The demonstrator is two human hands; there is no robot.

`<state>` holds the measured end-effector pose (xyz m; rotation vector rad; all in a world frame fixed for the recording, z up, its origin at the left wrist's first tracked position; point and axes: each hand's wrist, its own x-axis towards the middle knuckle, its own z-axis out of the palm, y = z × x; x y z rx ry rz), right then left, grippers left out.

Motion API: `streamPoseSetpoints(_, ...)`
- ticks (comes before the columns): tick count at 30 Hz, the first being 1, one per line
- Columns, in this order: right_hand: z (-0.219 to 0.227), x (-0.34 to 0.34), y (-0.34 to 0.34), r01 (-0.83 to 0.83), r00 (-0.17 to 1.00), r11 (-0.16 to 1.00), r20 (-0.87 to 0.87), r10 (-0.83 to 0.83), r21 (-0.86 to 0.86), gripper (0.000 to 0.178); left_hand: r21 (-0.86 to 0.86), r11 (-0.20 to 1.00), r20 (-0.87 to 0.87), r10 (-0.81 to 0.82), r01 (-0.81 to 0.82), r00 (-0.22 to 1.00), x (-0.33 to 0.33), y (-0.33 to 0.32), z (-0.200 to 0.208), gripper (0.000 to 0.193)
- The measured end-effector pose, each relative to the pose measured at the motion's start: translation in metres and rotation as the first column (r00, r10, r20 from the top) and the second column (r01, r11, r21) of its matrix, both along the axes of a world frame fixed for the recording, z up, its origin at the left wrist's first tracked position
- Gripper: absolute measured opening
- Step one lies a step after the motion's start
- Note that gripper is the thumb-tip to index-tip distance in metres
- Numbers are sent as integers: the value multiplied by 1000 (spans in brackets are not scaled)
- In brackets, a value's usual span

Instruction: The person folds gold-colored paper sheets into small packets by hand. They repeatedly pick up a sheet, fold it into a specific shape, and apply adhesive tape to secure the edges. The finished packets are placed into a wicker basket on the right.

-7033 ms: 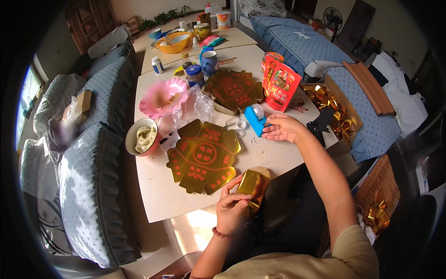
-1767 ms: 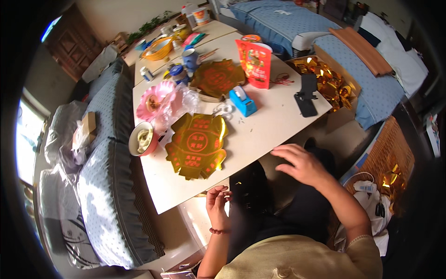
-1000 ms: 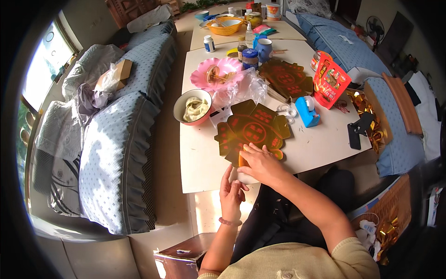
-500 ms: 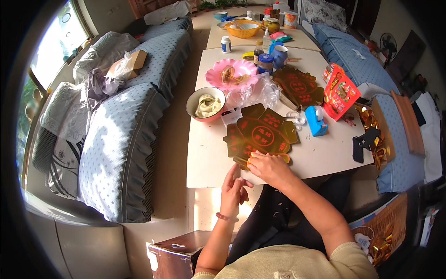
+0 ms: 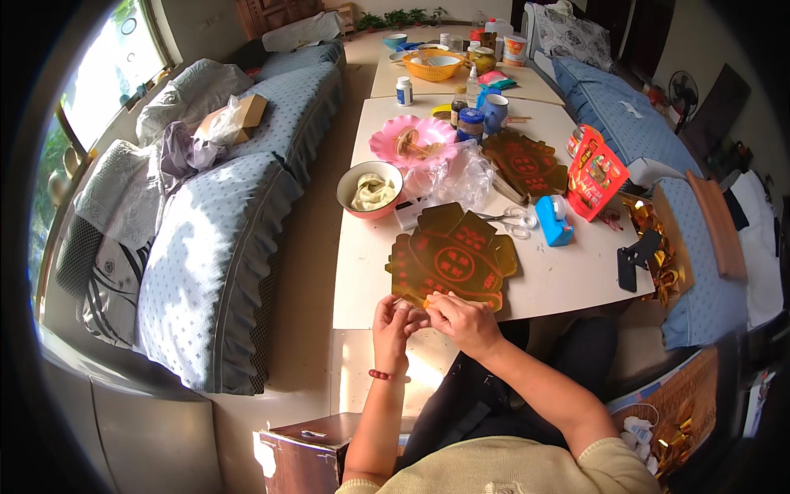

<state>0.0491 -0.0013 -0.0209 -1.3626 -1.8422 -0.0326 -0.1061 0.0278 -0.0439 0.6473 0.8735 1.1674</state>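
Gold cardboard (image 5: 454,262) lies by the worktop's (image 5: 568,284) six-o'clock edge, room toward four; left hand (image 5: 395,328) and right hand (image 5: 469,325) bunch fingers there, pinch unclear.

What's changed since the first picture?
Left hand let go of the folded gold box, now out of view; right hand left the tape dispenser. Both are at the near edge of the gold sheet, which slid toward the person. Bowl and red pouch stayed put.
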Motion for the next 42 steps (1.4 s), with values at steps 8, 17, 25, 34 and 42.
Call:
streamPoseSetpoints(8, 0, 2, -6, -38, 986, 962, -166, -7, -270, 37, 6, 999, -228, -51, 54, 972, -7, 0, 1, 37)
streamPoseSetpoints(17, 11, 2, 4, -47, 996, 893, -90, 7, -448, 47, 16, 999, -215, -47, 52, 975, -7, -2, 7, 39)
streamPoseSetpoints(25, 5, 14, 16, -182, 949, 814, -315, -1, -552, 42, 11, 998, -221, -64, 68, 973, -7, -1, 8, 40)
streamPoseSetpoints(34, -6, 22, 20, -267, 887, 870, -458, 55, -414, 21, 118, 983, -271, 167, -140, 948, 6, -5, 0, 29)
streamPoseSetpoints(42, 43, 12, -7, -134, 985, 938, 144, 91, 319, 14, 178, 983, 82, 34, -48, 996, 17, -28, 46, 41)
